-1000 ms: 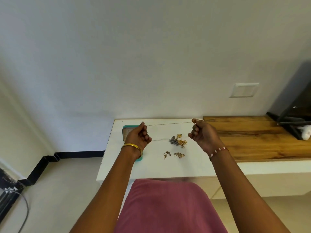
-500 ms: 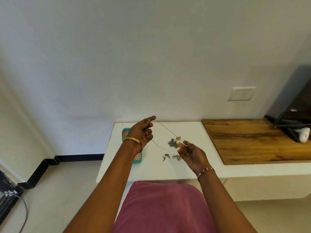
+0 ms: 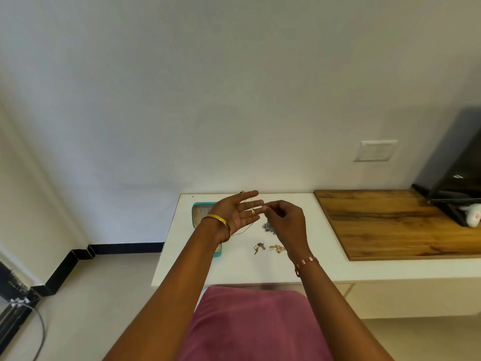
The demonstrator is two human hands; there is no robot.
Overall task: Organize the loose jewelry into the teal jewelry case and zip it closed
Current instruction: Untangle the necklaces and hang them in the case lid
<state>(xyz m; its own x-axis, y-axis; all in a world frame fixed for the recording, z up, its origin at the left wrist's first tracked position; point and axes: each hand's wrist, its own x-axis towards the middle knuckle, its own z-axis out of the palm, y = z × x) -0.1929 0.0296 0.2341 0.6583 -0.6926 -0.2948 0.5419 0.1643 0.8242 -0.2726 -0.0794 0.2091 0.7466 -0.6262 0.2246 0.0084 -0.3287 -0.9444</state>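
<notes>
My left hand [image 3: 238, 216] is held palm-up with straight fingers above the white table [image 3: 234, 269]. A thin gold chain [image 3: 253, 212] drapes over its fingers and trails down toward the tabletop. My right hand [image 3: 285, 222] pinches the chain's end at the left fingertips. The teal jewelry case [image 3: 201, 213] lies flat behind my left wrist, mostly hidden by it. Loose pieces remain on the table: a silver cluster [image 3: 267, 227] partly under my right hand, a small dark-and-gold piece [image 3: 259, 248] and a gold piece [image 3: 277, 248].
A wooden board [image 3: 390, 220] covers the table's right part. A dark stand [image 3: 458, 183] with a white object sits at the far right. A wall switch plate [image 3: 374, 151] is above. Floor and cables lie to the left.
My left hand has opened flat with the chain laid across its fingers. My right hand rose from the jewelry pile and came up to the left fingertips, pinching the chain.
</notes>
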